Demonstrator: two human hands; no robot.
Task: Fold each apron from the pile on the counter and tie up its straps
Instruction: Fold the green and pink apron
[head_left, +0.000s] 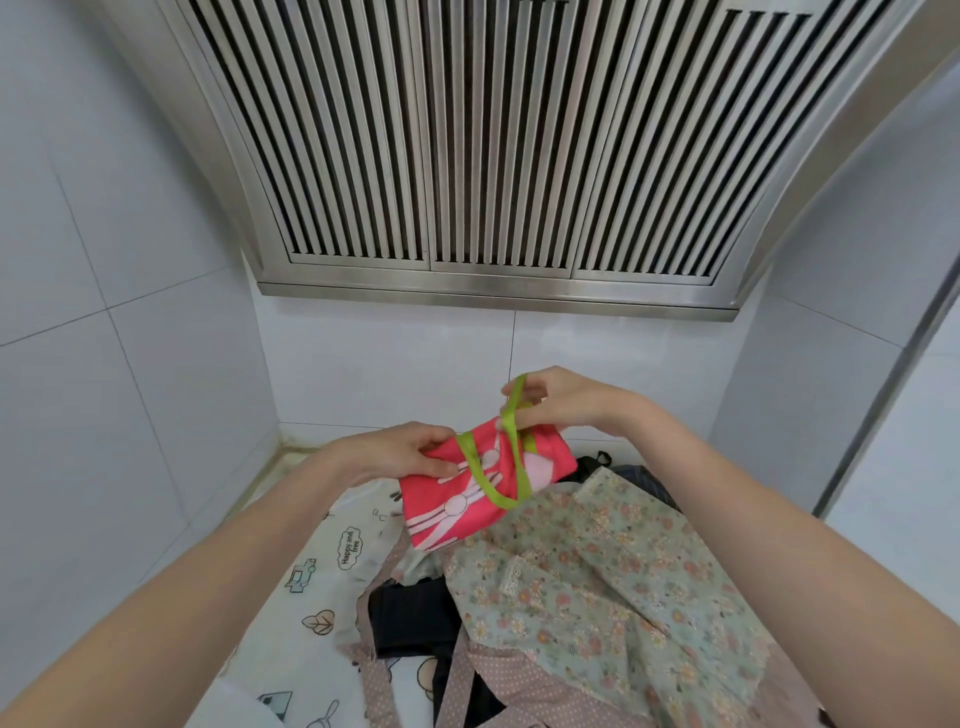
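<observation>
Two hands held a folded pink apron (483, 483) up off the pile, a little above the middle of the view. The left hand (410, 452), at nine o'clock of the bundle, gripped its edge with the thumb on top and the fingers curled beneath. The right hand (550, 400), at one o'clock, pinched a green strap (511, 415) and held it raised in a loop, while more of that strap ran round the bundle in two bands.

The likeliest trouble, as I judged it, was the wrap going slack: only one edge of the bundle was gripped, so a hard pull on the strap could have dragged the folds open or slid the bands off the six o'clock end, which hung free. A knot drawn while the loop stood so high would probably have sat loose. The pinch looked light, and the narrow strap could have slipped out of it.

Below, at five o'clock, lay a floral apron (613, 566), at seven o'clock a white printed apron (322, 582), with a black cloth (410, 618) between them, all heaped on the counter, which the cloth hid. A dropped bundle would have landed in that heap and tangled with other straps. The steel range hood (498, 145) hung at twelve o'clock, well apart.
</observation>
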